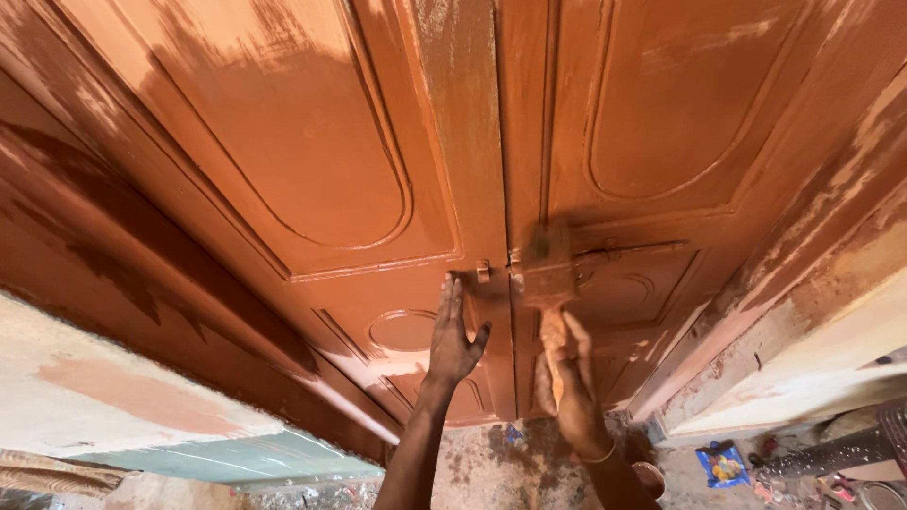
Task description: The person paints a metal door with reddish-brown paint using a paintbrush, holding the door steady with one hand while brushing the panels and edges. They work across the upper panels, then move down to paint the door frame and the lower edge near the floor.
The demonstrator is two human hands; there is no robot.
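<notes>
**Brown paint on a double door, brush right at the latch**

So the person is facing a big wooden double door (312,142) with raised oval panels, most of it already coated in reddish-brown paint, streaky up near the top and along the right frame.

The right hand (570,382) is wrapped in a closed grip around the handle of a wide paintbrush (548,274). The brush points up, and its bristles are blurred, sitting against the door's middle seam just beside the metal latch (619,252) that runs across the right leaf. There's a thin bangle (599,456) on that wrist.

The left hand (453,335) holds nothing. It's open and flat, fingers together and pointing up, palm pressed on the left leaf just left of the seam, near a small oval moulding (402,331).

Down at the bottom right there's a dusty floor (491,463) with a blue packet (723,465) and some bits of litter. On the left, a pale wall (113,397) with a reddish smear.
</notes>
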